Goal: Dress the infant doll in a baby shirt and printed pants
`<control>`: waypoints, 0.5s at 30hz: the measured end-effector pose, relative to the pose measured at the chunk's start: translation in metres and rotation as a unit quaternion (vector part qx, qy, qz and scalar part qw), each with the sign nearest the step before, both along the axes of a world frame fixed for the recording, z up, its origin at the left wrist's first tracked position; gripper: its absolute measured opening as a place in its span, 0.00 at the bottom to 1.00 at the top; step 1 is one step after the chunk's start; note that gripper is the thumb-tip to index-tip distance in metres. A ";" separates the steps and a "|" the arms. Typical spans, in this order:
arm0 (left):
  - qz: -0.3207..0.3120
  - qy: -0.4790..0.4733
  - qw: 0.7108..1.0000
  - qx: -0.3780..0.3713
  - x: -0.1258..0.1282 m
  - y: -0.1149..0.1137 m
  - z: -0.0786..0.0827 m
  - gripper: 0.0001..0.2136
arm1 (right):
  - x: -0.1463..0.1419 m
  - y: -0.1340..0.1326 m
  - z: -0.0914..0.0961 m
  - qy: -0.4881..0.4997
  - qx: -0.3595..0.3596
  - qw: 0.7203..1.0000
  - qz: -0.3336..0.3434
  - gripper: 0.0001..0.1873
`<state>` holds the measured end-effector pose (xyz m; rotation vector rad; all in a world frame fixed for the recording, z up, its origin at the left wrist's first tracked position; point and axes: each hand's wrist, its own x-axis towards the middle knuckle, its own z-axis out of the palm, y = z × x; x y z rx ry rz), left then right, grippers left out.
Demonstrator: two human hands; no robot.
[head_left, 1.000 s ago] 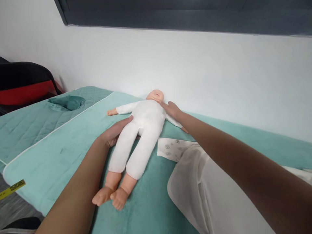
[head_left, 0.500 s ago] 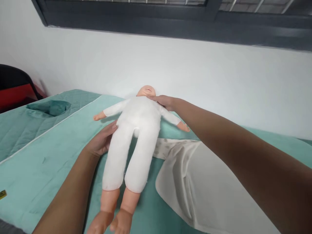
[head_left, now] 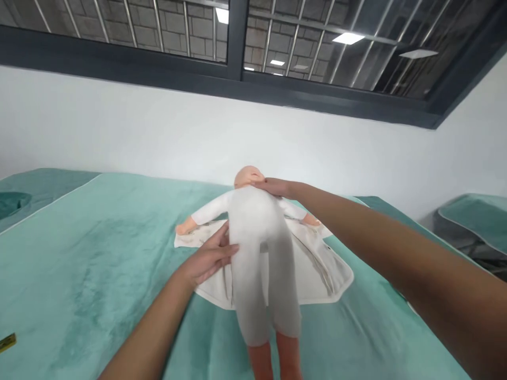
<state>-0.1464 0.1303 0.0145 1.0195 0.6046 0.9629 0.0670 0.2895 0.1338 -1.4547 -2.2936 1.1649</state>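
Note:
A baby doll (head_left: 259, 219) with a white cloth body and bare plastic head, hands and lower legs is face up, feet toward me. My left hand (head_left: 212, 256) grips its side at the hip, thumb on the front and the other fingers partly hidden behind. At the neck and shoulder, my right hand (head_left: 275, 186) holds the doll, its fingertips mostly hidden. Below the doll, a white cloth baby garment (head_left: 338, 277) is spread out, with patterned lining at its upper left part. The doll covers the garment's middle.
Everything lies on a green padded mat (head_left: 119, 237) against a white wall (head_left: 158, 132). Above is a dark window frame (head_left: 317, 100) with bars behind the glass. A green-covered surface (head_left: 475, 216) stands at the right, and a yellow tag (head_left: 7, 343) lies at the left edge.
Both hands have carried the doll to the right, from beside the white garment to over it. The view has shifted to the right and shows more of the window.

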 end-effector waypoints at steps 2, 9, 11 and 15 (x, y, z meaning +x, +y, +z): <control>-0.032 -0.001 0.999 0.003 0.021 -0.002 -0.002 0.36 | 0.020 -0.011 -0.011 0.003 0.027 1.000 -0.004 0.36; -0.086 0.045 0.995 -0.022 0.029 -0.001 -0.011 0.37 | 0.046 -0.025 -0.040 -0.038 0.091 0.994 -0.043 0.38; -0.086 0.055 0.994 -0.035 0.023 0.004 -0.013 0.34 | 0.049 -0.023 -0.038 -0.105 0.117 0.986 -0.047 0.42; -0.050 0.087 0.995 -0.025 0.019 0.016 -0.015 0.25 | 0.047 -0.021 -0.028 -0.338 0.256 0.905 -0.041 0.46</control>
